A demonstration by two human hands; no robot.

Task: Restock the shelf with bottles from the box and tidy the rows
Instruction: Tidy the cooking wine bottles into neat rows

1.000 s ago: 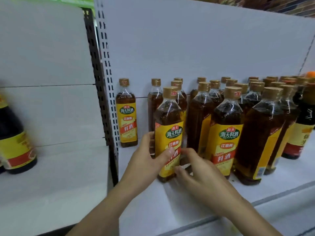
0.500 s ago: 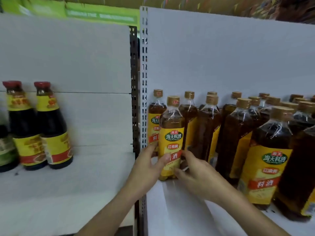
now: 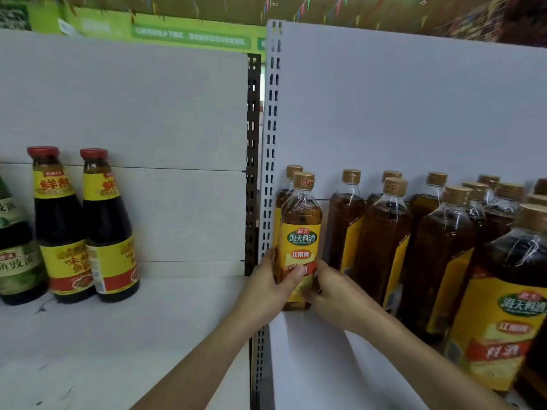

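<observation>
Left hand (image 3: 265, 287): fingers clasp upright amber yellow-labelled plastic bottle (image 3: 301, 229), thumb across label.
Right hand (image 3: 336, 294): fingers clasp its lower right side.
Right of fingers: matching bottles (image 3: 384, 235), white shelf (image 3: 310, 368).

Bare shelf (image 3: 310, 365) lies open in front of the bottle rows (image 3: 390, 232). The slotted upright (image 3: 268, 143) blocks the left; sauce bottles (image 3: 109, 232) stand well apart beyond it.

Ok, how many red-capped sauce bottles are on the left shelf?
2. The first red-capped bottle stands beside a green-labelled bottle at the picture's left edge; the second red-capped bottle stands just right of it. More may be hidden beyond that edge.
</observation>
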